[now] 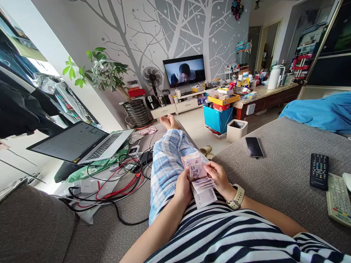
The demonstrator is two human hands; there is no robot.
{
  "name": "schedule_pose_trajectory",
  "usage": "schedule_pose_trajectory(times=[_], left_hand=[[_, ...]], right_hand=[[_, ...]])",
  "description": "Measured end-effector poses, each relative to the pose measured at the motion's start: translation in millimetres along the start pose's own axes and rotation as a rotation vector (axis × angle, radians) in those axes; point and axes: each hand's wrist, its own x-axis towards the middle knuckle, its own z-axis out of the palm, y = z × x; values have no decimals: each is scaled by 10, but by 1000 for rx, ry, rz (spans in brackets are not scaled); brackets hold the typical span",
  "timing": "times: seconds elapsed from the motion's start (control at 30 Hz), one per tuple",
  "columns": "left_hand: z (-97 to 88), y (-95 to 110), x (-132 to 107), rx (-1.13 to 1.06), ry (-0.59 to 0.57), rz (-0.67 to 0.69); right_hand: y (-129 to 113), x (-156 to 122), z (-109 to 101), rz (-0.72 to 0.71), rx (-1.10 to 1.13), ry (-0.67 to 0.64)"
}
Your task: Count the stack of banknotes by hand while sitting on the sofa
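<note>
Over my lap, my left hand (183, 185) grips a folded bundle of banknotes (203, 184), its fingers partly hidden behind the notes. From the other side, my right hand (219, 178) pinches the upper right edge of a purple-pink note marked with a 5. Several note edges fan out below, and one pale note hangs lowest. More pinkish banknotes (188, 159) show just beyond the bundle, above the blue plaid trousers (166, 160); whether they rest on the leg or belong to the bundle I cannot tell. A pale watch (238, 197) circles my right wrist.
An open laptop (102, 144) sits left on the grey sofa, with tangled red and black cables (128, 186) before it. On the right lie a phone (254, 147), a black remote (319, 171) and a pale remote (339, 199). A bin (237, 131) stands on the floor.
</note>
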Motion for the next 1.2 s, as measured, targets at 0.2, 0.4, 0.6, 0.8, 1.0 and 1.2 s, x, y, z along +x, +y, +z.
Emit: schedule_pose_trajectory(times=[0.2,0.4,0.6,0.8,1.0,1.2], left_hand=[[-9,3,3,2,-6,-7],[-35,-11,18,-2,-19,-2],[-69,-45,52,-2,-32,12],[-91,-67,67,29,-29,41],[-75,-66,73,15,-6,28],[-49,-36,19,10,27,-14]], right_hand=[[7,3,-1,13,-16,1],[-13,-9,-2,13,-40,-3],[-30,-17,-1,7,-28,-6],[-1,-15,1,8,-6,4],[18,-17,-2,12,-15,9],[37,-12,7,-19,17,11]])
